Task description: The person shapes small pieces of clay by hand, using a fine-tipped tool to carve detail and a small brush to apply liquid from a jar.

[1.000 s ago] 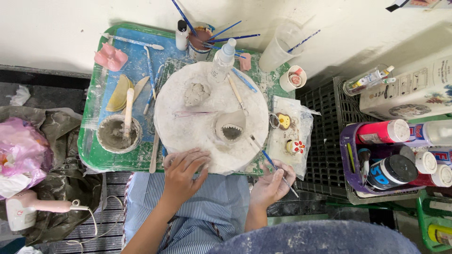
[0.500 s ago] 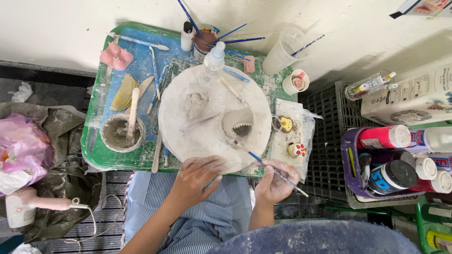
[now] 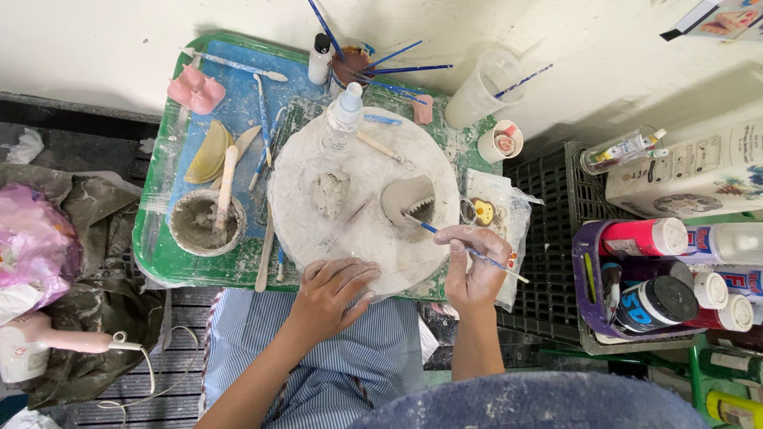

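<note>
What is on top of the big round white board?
On the round white board lie a grey clay lump, a grey toothed clay piece and a clear plastic bottle. The left hand covers its near edge, hiding whatever lies beneath.

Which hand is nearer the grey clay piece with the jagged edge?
Right. The right hand holds a blue-handled brush whose tip meets the grey clay piece; the left hand rests at the round board's near edge.

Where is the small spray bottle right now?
In the head view, the spray bottle lies at the far edge of the round white board, just below the cup of brushes.
</note>
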